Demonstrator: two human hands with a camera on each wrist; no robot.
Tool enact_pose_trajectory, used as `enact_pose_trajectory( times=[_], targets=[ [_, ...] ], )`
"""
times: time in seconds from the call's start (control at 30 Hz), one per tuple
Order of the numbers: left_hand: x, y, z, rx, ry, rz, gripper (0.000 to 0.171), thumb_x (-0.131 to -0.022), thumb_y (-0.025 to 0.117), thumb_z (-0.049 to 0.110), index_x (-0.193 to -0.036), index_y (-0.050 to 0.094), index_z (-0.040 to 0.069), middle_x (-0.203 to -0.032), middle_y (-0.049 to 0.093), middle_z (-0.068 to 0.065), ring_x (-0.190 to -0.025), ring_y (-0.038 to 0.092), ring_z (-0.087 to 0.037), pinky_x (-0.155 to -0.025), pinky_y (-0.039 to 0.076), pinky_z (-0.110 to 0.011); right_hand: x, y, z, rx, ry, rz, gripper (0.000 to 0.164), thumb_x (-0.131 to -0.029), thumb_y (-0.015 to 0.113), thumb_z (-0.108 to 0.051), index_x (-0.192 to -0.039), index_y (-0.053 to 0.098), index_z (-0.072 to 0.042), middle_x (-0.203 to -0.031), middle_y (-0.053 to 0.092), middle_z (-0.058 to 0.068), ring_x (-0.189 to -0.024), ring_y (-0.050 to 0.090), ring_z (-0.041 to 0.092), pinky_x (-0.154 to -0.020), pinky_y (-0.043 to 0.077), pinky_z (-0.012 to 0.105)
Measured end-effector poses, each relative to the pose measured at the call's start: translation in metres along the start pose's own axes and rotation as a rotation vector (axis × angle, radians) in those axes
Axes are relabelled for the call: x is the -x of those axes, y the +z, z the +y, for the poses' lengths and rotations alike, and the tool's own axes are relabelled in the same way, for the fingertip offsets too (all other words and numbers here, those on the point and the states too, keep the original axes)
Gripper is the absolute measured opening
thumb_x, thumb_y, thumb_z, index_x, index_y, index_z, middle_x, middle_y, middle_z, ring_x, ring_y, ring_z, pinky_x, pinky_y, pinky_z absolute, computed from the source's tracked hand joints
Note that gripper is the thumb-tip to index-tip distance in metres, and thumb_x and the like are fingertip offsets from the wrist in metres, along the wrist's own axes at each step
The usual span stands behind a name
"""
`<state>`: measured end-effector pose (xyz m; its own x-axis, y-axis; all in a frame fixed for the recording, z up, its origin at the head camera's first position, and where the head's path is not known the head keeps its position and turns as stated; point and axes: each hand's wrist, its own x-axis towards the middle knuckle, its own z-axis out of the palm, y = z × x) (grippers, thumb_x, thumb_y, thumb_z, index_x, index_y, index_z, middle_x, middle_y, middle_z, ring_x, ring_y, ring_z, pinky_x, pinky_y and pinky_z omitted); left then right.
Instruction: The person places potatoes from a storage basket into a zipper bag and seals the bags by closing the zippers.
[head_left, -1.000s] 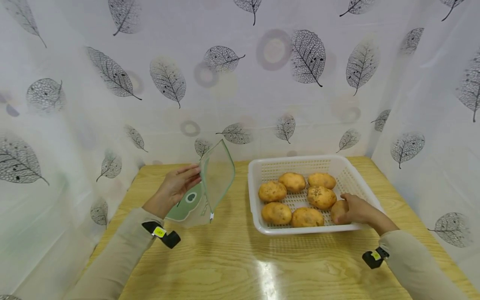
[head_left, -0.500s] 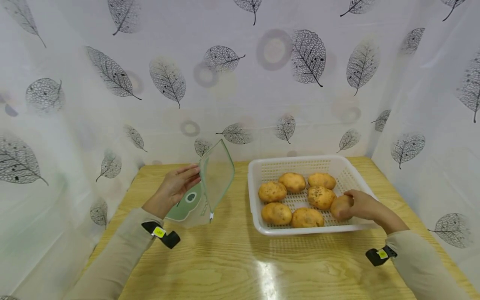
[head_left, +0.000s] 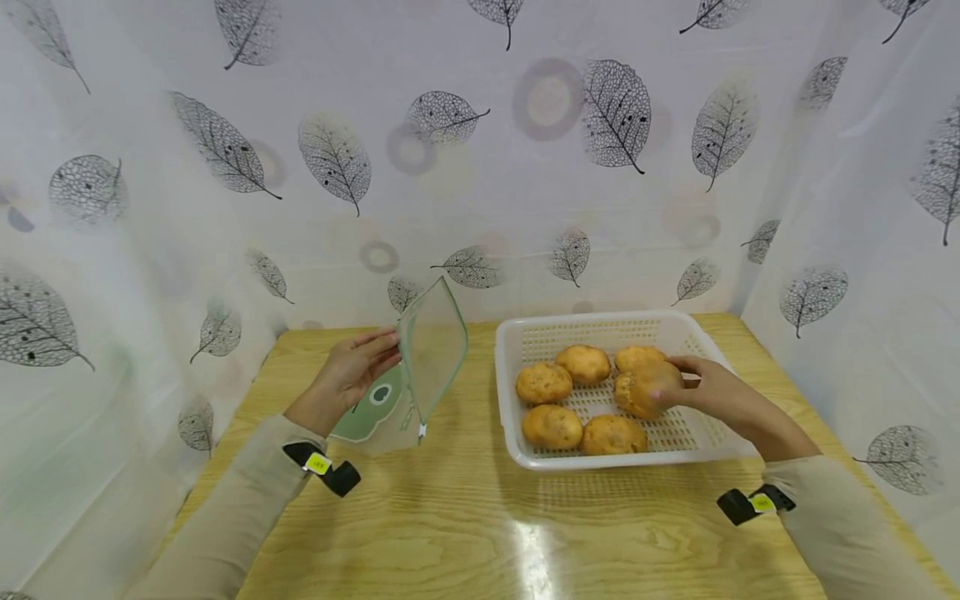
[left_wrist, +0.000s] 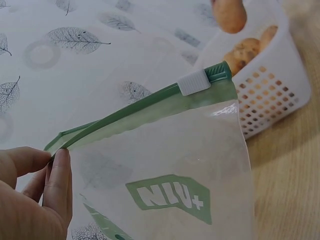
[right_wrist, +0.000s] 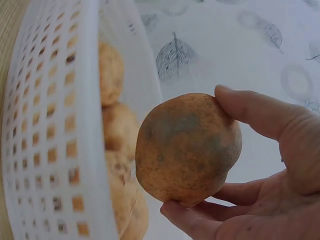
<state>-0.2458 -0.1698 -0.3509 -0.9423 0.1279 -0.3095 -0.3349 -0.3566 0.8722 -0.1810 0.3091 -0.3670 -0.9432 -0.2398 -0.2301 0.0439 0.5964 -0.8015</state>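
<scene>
My left hand [head_left: 352, 375] pinches the rim of a clear slider zip bag [left_wrist: 165, 150] with green edging and a green print. The bag's mouth gapes toward the right, and its white slider [left_wrist: 194, 83] sits near one end of the zip. My right hand [head_left: 720, 400] grips a potato [right_wrist: 187, 150] between thumb and fingers, lifted above the white plastic basket [head_left: 517, 454]. Greyish patches mark this potato's skin. Several other potatoes [head_left: 553, 427] lie in the basket; the held one partly covers a speckled one [head_left: 628, 400] in the head view.
The basket stands on a wood-grain table [head_left: 465, 517], to the right of the bag. A pale curtain [head_left: 480, 192] printed with dark leaves hangs behind the table and along both sides. Each wrist wears a black strap with a camera.
My right hand has picked the potato up from the basket's right front corner and moved it up and slightly left. The left hand and the bag stay nearly still.
</scene>
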Motion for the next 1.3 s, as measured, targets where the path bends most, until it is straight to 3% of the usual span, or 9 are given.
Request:
enact_pose_trajectory(
  times=[0.17, 0.3, 0.53, 0.67, 0.87, 1.17, 1.3],
  targets=[
    [0.0, 0.0, 0.0, 0.013, -0.003, -0.006, 0.02, -0.095, 0.058, 0.003, -0.084, 0.073, 0.013, -0.084, 0.07, -0.003, -0.077, 0.068, -0.012, -0.077, 0.059, -0.018, -0.006, 0.009, -0.018, -0.078, -0.047, 0.019, 0.084, -0.093, 0.064, -0.033, -0.151, 0.016, 0.002, -0.155, 0.012, 0.028, -0.137, 0.016, 0.053, -0.108, 0.026, 0.071],
    [0.001, 0.0, 0.001, 0.023, -0.001, -0.013, 0.019, -0.095, 0.058, 0.002, -0.086, 0.072, 0.012, -0.085, 0.07, -0.003, -0.077, 0.068, -0.012, -0.077, 0.059, -0.019, -0.013, 0.015, -0.031, -0.201, -0.098, 0.001, 0.078, -0.096, 0.059, -0.031, -0.151, 0.015, 0.001, -0.157, 0.01, 0.024, -0.141, 0.009, 0.048, -0.111, 0.019, 0.071],
    [-0.002, 0.0, -0.002, 0.009, 0.012, -0.006, 0.019, -0.094, 0.059, 0.002, -0.087, 0.072, 0.013, -0.087, 0.069, -0.003, -0.08, 0.068, -0.012, -0.08, 0.059, -0.019, -0.026, 0.03, -0.058, -0.503, -0.154, -0.039, 0.076, -0.1, 0.053, -0.025, -0.15, 0.005, 0.006, -0.157, 0.005, 0.023, -0.144, 0.013, 0.037, -0.119, 0.021, 0.05],
    [-0.002, 0.001, -0.001, 0.031, 0.006, -0.016, 0.02, -0.094, 0.058, 0.001, -0.085, 0.072, 0.012, -0.086, 0.069, -0.003, -0.08, 0.067, -0.012, -0.08, 0.059, -0.019, -0.036, 0.043, -0.078, -0.59, -0.145, -0.034, 0.079, -0.099, 0.055, -0.024, -0.151, 0.003, 0.005, -0.158, 0.004, 0.02, -0.144, 0.015, 0.033, -0.119, 0.026, 0.043],
    [-0.002, 0.003, 0.001, 0.044, -0.001, -0.018, 0.02, -0.094, 0.058, 0.0, -0.085, 0.073, 0.01, -0.085, 0.069, -0.004, -0.078, 0.068, -0.012, -0.078, 0.059, -0.019, -0.052, 0.068, -0.109, -0.672, -0.165, -0.023, 0.075, -0.097, 0.058, -0.022, -0.151, 0.012, 0.001, -0.156, 0.016, 0.016, -0.141, 0.026, 0.028, -0.118, 0.03, 0.04],
    [-0.002, 0.003, 0.001, 0.028, 0.004, -0.013, 0.019, -0.094, 0.058, 0.001, -0.086, 0.072, 0.011, -0.084, 0.069, -0.003, -0.078, 0.068, -0.012, -0.079, 0.059, -0.019, -0.071, 0.105, -0.141, -0.789, -0.273, -0.038, 0.077, -0.09, 0.067, -0.018, -0.15, 0.021, -0.001, -0.153, 0.02, 0.015, -0.14, 0.028, 0.03, -0.119, 0.026, 0.042],
    [0.0, 0.004, 0.002, 0.019, 0.019, -0.013, 0.015, -0.093, 0.06, 0.002, -0.088, 0.072, 0.01, -0.085, 0.069, -0.003, -0.078, 0.068, -0.012, -0.079, 0.059, -0.019, -0.078, 0.124, -0.152, -0.784, -0.318, -0.008, 0.077, -0.089, 0.069, -0.019, -0.149, 0.025, -0.001, -0.152, 0.026, 0.013, -0.135, 0.036, 0.03, -0.118, 0.03, 0.04]
  ],
)
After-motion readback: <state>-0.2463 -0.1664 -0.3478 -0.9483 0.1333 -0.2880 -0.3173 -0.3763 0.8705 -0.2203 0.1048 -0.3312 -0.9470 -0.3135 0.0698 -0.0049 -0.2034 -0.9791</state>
